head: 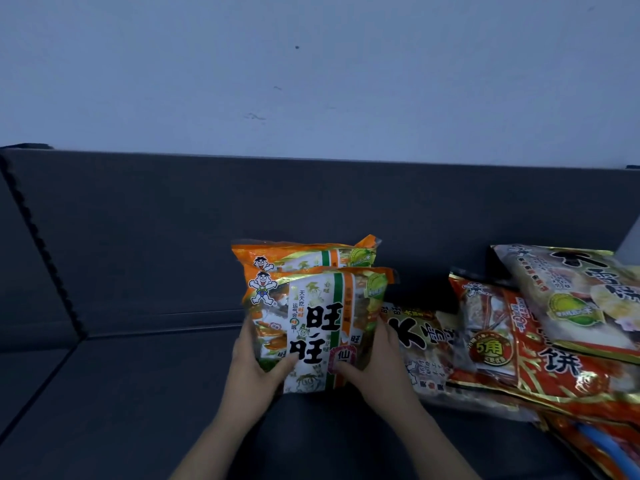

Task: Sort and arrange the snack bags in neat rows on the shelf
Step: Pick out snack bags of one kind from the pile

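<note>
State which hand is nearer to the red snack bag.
Right. The right hand grips the orange bag at its right edge, toward the red snack bag; the left hand grips the opposite edge, farther away.

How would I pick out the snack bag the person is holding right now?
Look at the dark grey shelf below the pale wall. Near its middle, left of a heap of red and pale bags, two orange-and-white bags stand upright. Yours is the front bag, gripped low down by the left hand and right hand; unlike the rear bag, its big black characters show fully.
</note>
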Action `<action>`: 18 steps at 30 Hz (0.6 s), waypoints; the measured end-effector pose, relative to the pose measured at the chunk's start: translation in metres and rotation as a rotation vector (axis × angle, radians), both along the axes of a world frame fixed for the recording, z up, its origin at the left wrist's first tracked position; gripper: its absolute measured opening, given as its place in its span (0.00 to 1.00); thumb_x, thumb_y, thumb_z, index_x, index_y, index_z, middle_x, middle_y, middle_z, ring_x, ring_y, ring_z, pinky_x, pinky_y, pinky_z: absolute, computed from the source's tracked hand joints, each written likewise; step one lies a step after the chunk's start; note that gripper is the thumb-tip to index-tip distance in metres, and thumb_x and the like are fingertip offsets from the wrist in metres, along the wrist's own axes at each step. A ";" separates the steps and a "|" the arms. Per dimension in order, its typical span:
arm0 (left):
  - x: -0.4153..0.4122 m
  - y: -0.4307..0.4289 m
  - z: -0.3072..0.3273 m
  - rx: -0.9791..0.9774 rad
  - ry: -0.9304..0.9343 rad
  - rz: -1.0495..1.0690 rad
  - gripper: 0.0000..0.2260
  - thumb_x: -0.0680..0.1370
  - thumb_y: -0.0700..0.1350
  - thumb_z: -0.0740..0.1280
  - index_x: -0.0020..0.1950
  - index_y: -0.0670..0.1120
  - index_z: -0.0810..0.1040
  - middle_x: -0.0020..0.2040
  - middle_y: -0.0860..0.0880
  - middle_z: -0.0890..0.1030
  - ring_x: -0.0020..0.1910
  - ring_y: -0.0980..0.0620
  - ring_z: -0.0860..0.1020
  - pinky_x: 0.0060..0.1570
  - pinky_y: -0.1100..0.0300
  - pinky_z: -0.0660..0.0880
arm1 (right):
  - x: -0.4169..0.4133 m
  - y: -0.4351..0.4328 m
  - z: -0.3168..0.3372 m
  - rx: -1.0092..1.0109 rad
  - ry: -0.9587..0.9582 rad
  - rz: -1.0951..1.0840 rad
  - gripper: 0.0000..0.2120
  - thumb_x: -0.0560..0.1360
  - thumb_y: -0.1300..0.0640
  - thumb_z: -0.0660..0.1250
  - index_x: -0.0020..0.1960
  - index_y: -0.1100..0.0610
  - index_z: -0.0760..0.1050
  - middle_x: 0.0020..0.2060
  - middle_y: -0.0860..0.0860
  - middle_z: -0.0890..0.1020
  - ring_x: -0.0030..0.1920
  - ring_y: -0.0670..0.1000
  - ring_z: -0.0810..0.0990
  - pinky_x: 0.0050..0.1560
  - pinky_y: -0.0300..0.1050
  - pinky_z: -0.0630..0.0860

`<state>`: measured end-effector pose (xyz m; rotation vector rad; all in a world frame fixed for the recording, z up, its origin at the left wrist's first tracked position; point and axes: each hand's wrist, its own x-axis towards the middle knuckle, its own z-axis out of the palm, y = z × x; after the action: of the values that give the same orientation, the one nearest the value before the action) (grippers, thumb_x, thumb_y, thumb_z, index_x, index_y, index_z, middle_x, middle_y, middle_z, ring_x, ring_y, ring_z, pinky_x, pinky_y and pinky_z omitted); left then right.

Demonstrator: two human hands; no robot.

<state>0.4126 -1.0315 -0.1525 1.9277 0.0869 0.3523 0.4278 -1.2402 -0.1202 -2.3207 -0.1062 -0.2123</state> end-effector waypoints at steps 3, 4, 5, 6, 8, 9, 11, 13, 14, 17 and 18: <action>-0.014 -0.017 0.020 0.075 -0.093 0.263 0.45 0.69 0.53 0.77 0.79 0.52 0.53 0.75 0.49 0.61 0.74 0.49 0.61 0.71 0.48 0.64 | -0.007 -0.015 0.008 -0.035 -0.069 0.000 0.45 0.69 0.45 0.74 0.77 0.49 0.51 0.75 0.45 0.55 0.74 0.49 0.58 0.73 0.50 0.62; -0.019 -0.025 0.027 0.123 -0.177 0.330 0.44 0.69 0.51 0.77 0.78 0.49 0.55 0.74 0.48 0.61 0.73 0.49 0.60 0.70 0.49 0.63 | -0.009 -0.022 0.010 -0.056 -0.085 -0.011 0.45 0.71 0.45 0.73 0.77 0.50 0.49 0.76 0.45 0.52 0.75 0.48 0.54 0.73 0.47 0.58; -0.023 -0.034 0.034 0.179 -0.283 0.368 0.41 0.69 0.49 0.77 0.77 0.47 0.59 0.72 0.47 0.63 0.71 0.48 0.61 0.67 0.49 0.64 | -0.012 -0.030 0.012 -0.087 -0.094 -0.031 0.44 0.73 0.45 0.72 0.78 0.51 0.48 0.77 0.45 0.50 0.76 0.47 0.51 0.74 0.45 0.55; -0.025 -0.043 0.039 0.233 -0.382 0.373 0.38 0.69 0.47 0.77 0.74 0.45 0.62 0.68 0.46 0.64 0.68 0.49 0.63 0.65 0.50 0.65 | -0.014 -0.039 0.015 -0.126 -0.098 -0.055 0.43 0.74 0.45 0.70 0.79 0.53 0.47 0.78 0.47 0.49 0.77 0.48 0.50 0.74 0.43 0.54; -0.027 -0.064 0.046 0.286 -0.455 0.261 0.30 0.70 0.45 0.76 0.69 0.47 0.68 0.63 0.49 0.68 0.62 0.53 0.67 0.60 0.53 0.68 | -0.017 -0.057 0.018 -0.218 -0.118 -0.100 0.39 0.77 0.48 0.67 0.79 0.55 0.49 0.78 0.49 0.48 0.77 0.49 0.50 0.74 0.41 0.53; -0.026 -0.076 0.048 0.273 -0.415 0.163 0.27 0.72 0.45 0.75 0.68 0.48 0.69 0.61 0.52 0.70 0.61 0.54 0.69 0.59 0.56 0.70 | -0.019 -0.066 0.019 -0.262 -0.138 -0.117 0.37 0.77 0.49 0.67 0.78 0.56 0.52 0.78 0.50 0.50 0.77 0.50 0.52 0.73 0.42 0.54; -0.027 -0.099 0.048 0.270 -0.271 -0.027 0.24 0.75 0.48 0.73 0.68 0.51 0.69 0.58 0.55 0.72 0.59 0.56 0.72 0.57 0.62 0.72 | -0.021 -0.085 0.018 -0.343 -0.215 -0.159 0.32 0.75 0.53 0.70 0.75 0.59 0.62 0.77 0.55 0.57 0.76 0.55 0.58 0.73 0.48 0.59; -0.026 -0.119 0.040 0.335 -0.175 -0.115 0.22 0.76 0.52 0.71 0.67 0.50 0.70 0.56 0.56 0.72 0.57 0.56 0.73 0.54 0.64 0.72 | -0.021 -0.105 0.016 -0.443 -0.296 -0.209 0.28 0.72 0.56 0.73 0.70 0.61 0.71 0.73 0.60 0.66 0.72 0.60 0.64 0.72 0.55 0.63; -0.027 -0.127 0.036 0.378 -0.124 -0.134 0.21 0.76 0.54 0.69 0.66 0.50 0.70 0.55 0.55 0.73 0.56 0.55 0.74 0.53 0.65 0.71 | -0.022 -0.113 0.016 -0.518 -0.297 -0.222 0.27 0.72 0.55 0.73 0.68 0.59 0.73 0.72 0.60 0.68 0.72 0.60 0.65 0.73 0.57 0.61; -0.027 -0.147 0.025 0.456 0.095 -0.199 0.19 0.77 0.61 0.64 0.62 0.50 0.73 0.52 0.54 0.77 0.50 0.55 0.76 0.45 0.64 0.72 | -0.025 -0.137 0.016 -0.699 -0.286 -0.254 0.22 0.69 0.48 0.75 0.61 0.54 0.80 0.69 0.59 0.73 0.72 0.61 0.66 0.74 0.58 0.51; -0.025 -0.152 0.022 0.483 0.166 -0.205 0.18 0.77 0.62 0.63 0.57 0.49 0.74 0.47 0.53 0.79 0.46 0.54 0.77 0.41 0.62 0.73 | -0.026 -0.144 0.015 -0.734 -0.286 -0.271 0.21 0.67 0.46 0.76 0.57 0.54 0.82 0.66 0.59 0.75 0.71 0.62 0.67 0.73 0.59 0.49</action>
<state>0.3877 -1.1832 -0.1303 2.4179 -0.0956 0.0754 0.4022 -1.3838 -0.1054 -3.0163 -0.0076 -0.7475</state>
